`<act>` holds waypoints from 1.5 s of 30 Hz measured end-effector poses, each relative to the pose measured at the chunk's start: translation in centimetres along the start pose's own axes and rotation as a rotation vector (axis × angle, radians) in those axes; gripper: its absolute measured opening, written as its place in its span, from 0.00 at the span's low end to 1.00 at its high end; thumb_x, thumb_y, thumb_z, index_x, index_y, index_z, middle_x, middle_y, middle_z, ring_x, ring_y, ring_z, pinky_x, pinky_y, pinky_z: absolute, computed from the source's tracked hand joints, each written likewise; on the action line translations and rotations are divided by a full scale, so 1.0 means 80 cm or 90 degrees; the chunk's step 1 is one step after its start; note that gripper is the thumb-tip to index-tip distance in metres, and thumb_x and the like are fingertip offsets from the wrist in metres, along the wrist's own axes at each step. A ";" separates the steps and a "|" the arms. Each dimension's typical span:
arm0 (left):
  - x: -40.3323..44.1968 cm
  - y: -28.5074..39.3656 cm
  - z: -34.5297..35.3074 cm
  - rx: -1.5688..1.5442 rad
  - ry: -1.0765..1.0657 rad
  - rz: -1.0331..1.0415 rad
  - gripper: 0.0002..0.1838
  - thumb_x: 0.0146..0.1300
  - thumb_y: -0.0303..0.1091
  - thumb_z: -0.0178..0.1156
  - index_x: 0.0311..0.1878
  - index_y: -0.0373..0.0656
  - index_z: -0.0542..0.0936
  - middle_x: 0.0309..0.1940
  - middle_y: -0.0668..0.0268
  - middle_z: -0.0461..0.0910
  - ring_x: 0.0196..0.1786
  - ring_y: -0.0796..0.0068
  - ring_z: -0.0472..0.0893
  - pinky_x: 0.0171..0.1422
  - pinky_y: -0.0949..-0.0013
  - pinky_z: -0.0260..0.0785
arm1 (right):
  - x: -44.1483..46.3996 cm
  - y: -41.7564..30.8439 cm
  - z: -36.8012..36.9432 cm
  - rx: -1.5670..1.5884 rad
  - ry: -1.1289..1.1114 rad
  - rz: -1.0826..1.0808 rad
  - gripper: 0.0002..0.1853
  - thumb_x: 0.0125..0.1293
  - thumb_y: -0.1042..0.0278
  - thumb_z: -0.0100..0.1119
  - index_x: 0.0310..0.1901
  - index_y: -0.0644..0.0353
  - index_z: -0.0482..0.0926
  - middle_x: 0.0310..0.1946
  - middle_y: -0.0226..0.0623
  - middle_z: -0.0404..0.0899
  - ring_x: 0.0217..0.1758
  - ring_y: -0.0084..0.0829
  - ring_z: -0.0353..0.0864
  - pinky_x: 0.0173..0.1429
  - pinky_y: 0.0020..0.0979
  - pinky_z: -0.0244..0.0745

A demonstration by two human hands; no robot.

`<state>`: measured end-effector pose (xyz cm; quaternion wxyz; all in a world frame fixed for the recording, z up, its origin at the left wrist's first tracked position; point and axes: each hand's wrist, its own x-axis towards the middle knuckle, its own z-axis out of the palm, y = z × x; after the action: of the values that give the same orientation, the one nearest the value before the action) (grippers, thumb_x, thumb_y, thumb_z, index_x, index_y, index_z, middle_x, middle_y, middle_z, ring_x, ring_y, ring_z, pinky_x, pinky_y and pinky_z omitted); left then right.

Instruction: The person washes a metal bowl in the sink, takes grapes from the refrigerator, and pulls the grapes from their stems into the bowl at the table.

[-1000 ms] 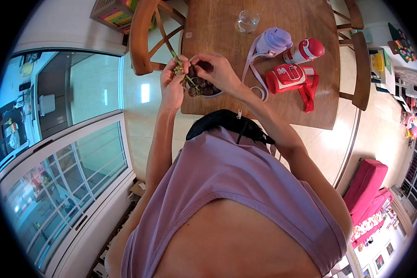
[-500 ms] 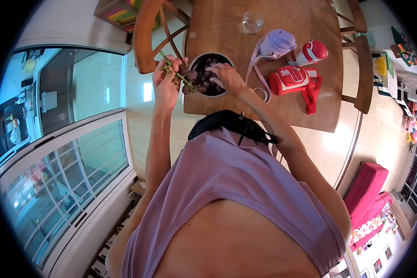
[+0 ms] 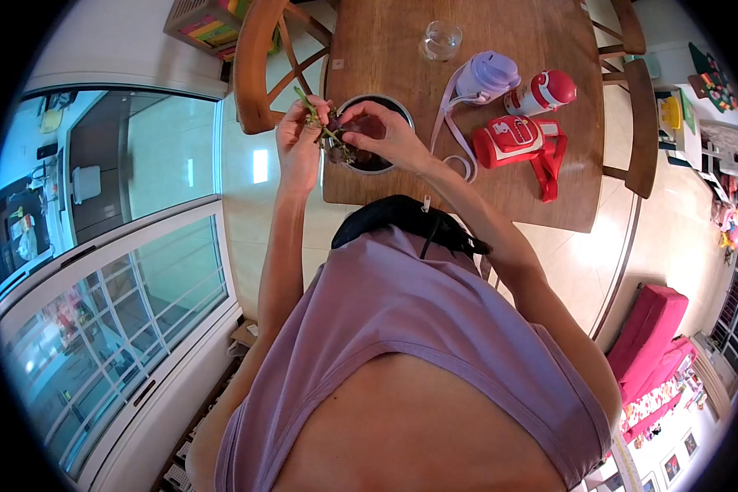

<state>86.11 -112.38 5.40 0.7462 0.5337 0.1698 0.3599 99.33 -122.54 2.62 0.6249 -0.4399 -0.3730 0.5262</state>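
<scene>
My left hand is closed round the green stem of a bunch of grapes, holding it at the left rim of a metal bowl. A few dark grapes hang on the stalks. My right hand reaches over the bowl, thumb and fingertips pinched at a grape beside the left fingers. Much of that grape is hidden by the fingers. The hand also covers most of the bowl's inside.
On the wooden table stand a clear glass, a lilac bottle with a strap, and a red and white bottle. A red pouch with a strap lies closer. Wooden chairs flank the table.
My right hand has come up out of the grapes in the bowl and moved left to the bunch. My left hand has shifted slightly right, still holding the stem.
</scene>
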 end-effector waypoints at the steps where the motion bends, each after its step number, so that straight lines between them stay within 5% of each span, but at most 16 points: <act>1: -0.001 -0.001 -0.001 0.000 0.000 0.000 0.07 0.63 0.26 0.54 0.44 0.38 0.74 0.33 0.72 0.70 0.40 0.82 0.71 0.66 0.67 0.59 | 0.001 -0.001 0.000 -0.084 0.007 -0.042 0.13 0.60 0.72 0.62 0.46 0.63 0.72 0.40 0.29 0.73 0.44 0.19 0.73 0.49 0.22 0.69; 5: -0.003 -0.005 -0.006 0.003 0.006 -0.025 0.09 0.63 0.27 0.56 0.45 0.37 0.75 0.35 0.71 0.72 0.41 0.81 0.71 0.55 0.75 0.62 | -0.001 -0.017 0.005 -0.320 0.051 -0.141 0.09 0.57 0.77 0.58 0.40 0.64 0.74 0.35 0.31 0.73 0.35 0.19 0.72 0.40 0.21 0.69; 11: -0.005 -0.016 -0.004 0.014 0.065 -0.022 0.09 0.63 0.27 0.57 0.45 0.38 0.75 0.39 0.71 0.73 0.43 0.82 0.71 0.52 0.77 0.62 | 0.006 -0.003 0.010 -0.313 0.121 -0.149 0.08 0.56 0.77 0.57 0.39 0.64 0.74 0.30 0.32 0.71 0.28 0.20 0.67 0.34 0.21 0.66; 24: -0.002 -0.019 0.002 0.003 0.113 -0.003 0.09 0.62 0.27 0.58 0.46 0.39 0.74 0.41 0.71 0.73 0.43 0.82 0.71 0.51 0.77 0.62 | 0.009 -0.001 0.015 -0.302 0.162 -0.125 0.08 0.60 0.77 0.57 0.41 0.63 0.75 0.34 0.33 0.72 0.30 0.20 0.70 0.35 0.21 0.67; 26: -0.002 -0.019 0.001 0.018 0.114 -0.003 0.09 0.62 0.26 0.57 0.46 0.39 0.74 0.41 0.71 0.73 0.43 0.82 0.71 0.51 0.77 0.63 | 0.010 -0.001 0.016 -0.310 0.173 -0.138 0.08 0.57 0.76 0.58 0.40 0.62 0.75 0.32 0.38 0.72 0.29 0.29 0.73 0.35 0.25 0.70; 30: -0.002 -0.017 0.002 0.015 0.118 0.004 0.08 0.63 0.25 0.56 0.45 0.39 0.74 0.41 0.71 0.73 0.42 0.82 0.70 0.51 0.77 0.63 | 0.012 0.008 0.012 -0.339 0.181 -0.158 0.10 0.58 0.74 0.60 0.43 0.61 0.76 0.32 0.38 0.73 0.30 0.28 0.74 0.36 0.25 0.70; 33: 0.000 -0.014 -0.002 0.004 0.119 0.011 0.07 0.63 0.25 0.55 0.45 0.39 0.74 0.40 0.71 0.73 0.41 0.82 0.70 0.51 0.77 0.63 | 0.016 0.015 0.007 -0.324 0.167 -0.197 0.13 0.59 0.73 0.61 0.46 0.59 0.77 0.33 0.37 0.75 0.33 0.27 0.74 0.38 0.25 0.71; 36: 0.003 -0.010 -0.007 0.002 0.136 0.011 0.06 0.64 0.26 0.55 0.44 0.40 0.74 0.40 0.71 0.73 0.42 0.81 0.71 0.52 0.76 0.62 | 0.016 0.029 -0.007 -0.042 0.115 -0.016 0.14 0.59 0.72 0.61 0.48 0.58 0.77 0.34 0.37 0.77 0.35 0.26 0.76 0.40 0.25 0.72; 38: 0.003 -0.009 -0.011 0.004 0.146 0.002 0.06 0.65 0.27 0.53 0.45 0.40 0.73 0.38 0.71 0.73 0.44 0.79 0.71 0.59 0.70 0.61 | 0.012 0.048 -0.023 -0.161 0.113 -0.002 0.15 0.60 0.71 0.61 0.49 0.58 0.75 0.34 0.36 0.78 0.35 0.23 0.76 0.42 0.23 0.71; 39: 0.003 -0.008 -0.012 0.006 0.154 -0.008 0.06 0.67 0.28 0.51 0.45 0.41 0.72 0.36 0.71 0.72 0.45 0.76 0.72 0.66 0.64 0.59 | 0.009 0.050 -0.031 -0.312 0.089 0.030 0.16 0.59 0.70 0.61 0.49 0.59 0.74 0.35 0.39 0.78 0.37 0.30 0.78 0.45 0.28 0.72; 42: 0.003 -0.013 -0.020 -0.021 0.148 0.012 0.07 0.65 0.28 0.55 0.45 0.41 0.74 0.37 0.71 0.74 0.44 0.80 0.72 0.55 0.73 0.63 | 0.007 0.084 -0.042 -0.458 0.063 -0.080 0.16 0.57 0.68 0.61 0.48 0.60 0.74 0.36 0.43 0.78 0.40 0.40 0.78 0.47 0.35 0.72; 45: 0.003 -0.011 -0.020 -0.090 0.144 0.011 0.07 0.65 0.29 0.56 0.45 0.41 0.73 0.37 0.71 0.74 0.44 0.80 0.72 0.56 0.71 0.63 | 0.003 0.101 -0.049 -0.546 0.057 -0.136 0.16 0.56 0.68 0.60 0.47 0.60 0.73 0.36 0.46 0.77 0.44 0.47 0.75 0.50 0.39 0.70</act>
<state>85.58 -111.26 4.06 0.7548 0.4377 0.2224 0.4351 100.33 -122.47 -6.33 0.4524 -0.6409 -0.5731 0.2371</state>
